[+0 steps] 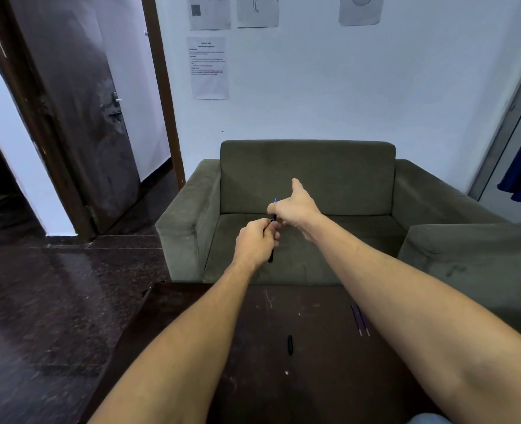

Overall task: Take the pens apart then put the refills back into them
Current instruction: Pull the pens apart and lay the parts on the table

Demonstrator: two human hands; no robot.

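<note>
Both arms are stretched out over the dark table (314,387). My left hand (254,241) is closed around a black pen barrel (271,255), whose lower end sticks out below the fist. My right hand (297,206) pinches a thin blue refill (275,201) at the barrel's top end, thumb raised; the refill's tip shows just above the fingers. On the table lie a short black pen cap (290,344) near the middle and two blue refills (360,319) side by side, partly hidden by my right forearm.
A grey-green armchair (308,179) stands right behind the table, with a second sofa's armrest (467,246) at the right. A dark door (78,117) stands open at the left over a dark polished floor. Paper sheets hang on the white wall.
</note>
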